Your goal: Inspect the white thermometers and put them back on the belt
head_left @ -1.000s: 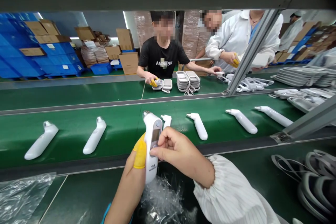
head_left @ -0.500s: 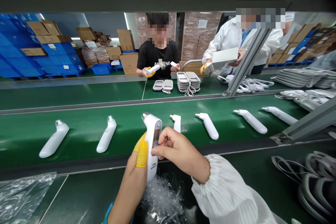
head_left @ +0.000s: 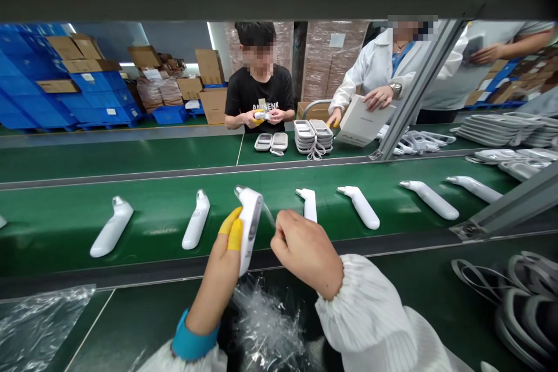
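My left hand [head_left: 226,250], with yellow covers on two fingers, is wrapped round a white thermometer [head_left: 249,226] held upright over the belt's near edge. Just right of it, my right hand [head_left: 300,244] is closed in a pinch on a thin clear film [head_left: 269,213], which reaches toward the thermometer's upper part. More white thermometers lie spaced out on the green belt [head_left: 152,215], among them one [head_left: 112,226] at the left and one [head_left: 360,207] at the right. Crumpled clear film [head_left: 268,325] lies below my hands.
Across the belt, a person in black [head_left: 260,90] handles a small white item. Another, in a white coat, holds a white box [head_left: 365,121]. Open grey cases [head_left: 313,136] stand stacked there. A metal post [head_left: 414,93] slants at right; straps and cases [head_left: 523,314] lie near right.
My right hand has drawn away to the right with the film. The held thermometer has turned edge-on. The belt's thermometers have shifted right. Across the belt, the white box has been lowered.
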The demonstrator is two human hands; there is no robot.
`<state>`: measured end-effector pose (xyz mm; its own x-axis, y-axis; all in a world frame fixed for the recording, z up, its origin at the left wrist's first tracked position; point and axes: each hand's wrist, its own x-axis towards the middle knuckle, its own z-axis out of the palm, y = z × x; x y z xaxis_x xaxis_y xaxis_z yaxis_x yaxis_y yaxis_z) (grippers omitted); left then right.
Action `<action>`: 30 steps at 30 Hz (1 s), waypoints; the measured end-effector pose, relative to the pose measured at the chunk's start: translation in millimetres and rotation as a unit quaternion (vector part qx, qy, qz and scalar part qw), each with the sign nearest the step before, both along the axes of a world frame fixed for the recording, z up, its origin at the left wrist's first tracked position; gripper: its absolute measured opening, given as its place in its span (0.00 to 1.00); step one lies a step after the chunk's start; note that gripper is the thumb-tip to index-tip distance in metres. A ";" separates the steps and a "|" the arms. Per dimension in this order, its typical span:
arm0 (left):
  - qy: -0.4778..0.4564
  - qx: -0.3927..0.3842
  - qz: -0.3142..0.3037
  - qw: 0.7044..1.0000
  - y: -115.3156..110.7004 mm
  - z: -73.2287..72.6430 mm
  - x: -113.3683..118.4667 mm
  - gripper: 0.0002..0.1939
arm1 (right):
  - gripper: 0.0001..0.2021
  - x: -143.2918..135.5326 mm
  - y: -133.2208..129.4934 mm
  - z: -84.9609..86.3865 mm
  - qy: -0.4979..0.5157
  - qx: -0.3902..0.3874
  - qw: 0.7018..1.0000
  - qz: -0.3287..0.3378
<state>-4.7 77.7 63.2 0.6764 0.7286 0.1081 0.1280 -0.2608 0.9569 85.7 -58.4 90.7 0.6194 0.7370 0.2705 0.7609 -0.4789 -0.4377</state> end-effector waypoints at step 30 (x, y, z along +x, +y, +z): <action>-0.094 -0.288 -0.099 0.948 -39.4 20.8 -7.1 0.27 | 0.07 -5.2 -1.5 -2.1 0.459 0.308 0.824 0.128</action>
